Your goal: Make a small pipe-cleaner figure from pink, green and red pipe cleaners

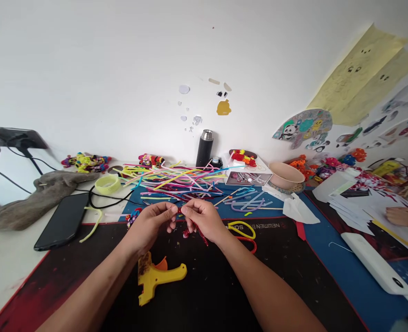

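Over the dark desk mat (266,276), my left hand (158,217) and my right hand (203,218) meet, thumbs and forefingers pinched close together. Between the fingertips is a red, glittery pipe cleaner (203,237), part of which dangles below my right hand. Its middle is partly hidden by the fingers. A yellow hot glue gun (162,277) with an orange trigger lies on the mat under my left forearm. Beside my right wrist are yellow and red loop handles (243,226), probably of scissors; the arm covers the rest.
Behind my hands lies a heap of coloured pipe cleaners (183,177). A black thermos (204,150) stands at the wall. On the left are a phone (63,221) and a tape roll (107,185); on the right, a bowl (286,175), a white power bank (377,263) and another person's hand (405,217).
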Motion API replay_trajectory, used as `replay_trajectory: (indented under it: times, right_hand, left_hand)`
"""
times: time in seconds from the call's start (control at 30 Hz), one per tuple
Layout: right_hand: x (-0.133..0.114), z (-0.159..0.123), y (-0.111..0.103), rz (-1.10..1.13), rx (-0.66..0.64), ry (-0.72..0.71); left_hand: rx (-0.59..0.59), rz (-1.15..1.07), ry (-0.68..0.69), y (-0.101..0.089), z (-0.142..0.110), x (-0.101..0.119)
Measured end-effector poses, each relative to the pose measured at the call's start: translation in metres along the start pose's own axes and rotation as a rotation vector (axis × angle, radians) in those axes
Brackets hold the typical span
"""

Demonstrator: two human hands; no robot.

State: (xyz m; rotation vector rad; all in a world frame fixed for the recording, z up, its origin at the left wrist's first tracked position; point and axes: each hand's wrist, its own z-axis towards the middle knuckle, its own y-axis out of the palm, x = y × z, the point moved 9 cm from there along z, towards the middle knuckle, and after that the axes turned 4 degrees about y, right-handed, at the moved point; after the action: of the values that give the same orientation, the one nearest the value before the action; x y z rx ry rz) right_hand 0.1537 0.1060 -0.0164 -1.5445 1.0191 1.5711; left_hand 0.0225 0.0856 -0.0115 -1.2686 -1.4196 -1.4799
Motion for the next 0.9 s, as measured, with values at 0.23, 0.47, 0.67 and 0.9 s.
replay_trajectory:
  times: [0.23, 0.47, 0.67, 0.9]
  right_hand:
    - [-0.005, -0.003, 0.005, 0.058, 0.006, -0.030]
    - [-0.001, -0.004, 0.000, 0.082, -0.001, -0.024]
    - [-0.005, -0.009, 0.008, 0.197, -0.039, -0.018]
    - [0.000, -0.007, 0.006, 0.219, -0.013, 0.022]
  left_hand:
    - [0.007, -0.131, -0.059, 0.004, -0.001, -0.007]
    - [-0.032, -0.104, 0.021, 0.008, 0.001, -0.007]
    - [-0.076, -0.041, 0.112, 0.013, -0.003, 0.007]
    - [-0.019, 0.124, 0.142, 0.006, -0.002, 0.008]
